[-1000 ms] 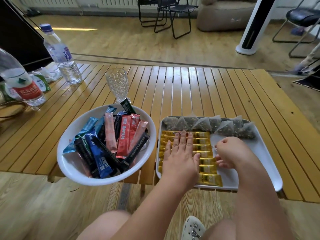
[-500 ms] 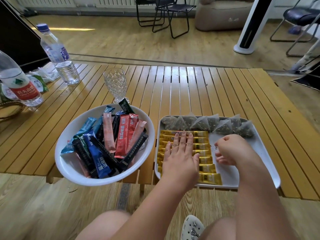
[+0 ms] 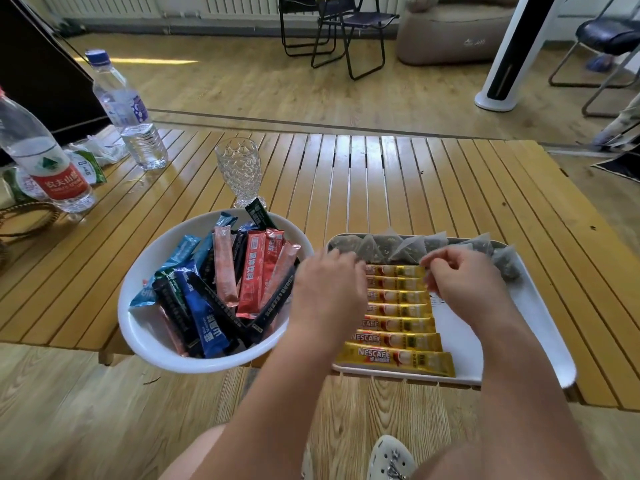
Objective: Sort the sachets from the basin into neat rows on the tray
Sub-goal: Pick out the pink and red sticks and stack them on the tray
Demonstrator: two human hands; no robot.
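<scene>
While my left hand hovers, fingers curled down, at the gold sachets' left ends on the tray, my right hand pinches the top one; colored sachets fill the basin.

Sunlit wood floor, folding chairs, beanbag.

Bare tray floor lies open at 3 o'clock of the gold sachets. Tea bags wall 12 o'clock; basin crowds 9
</scene>
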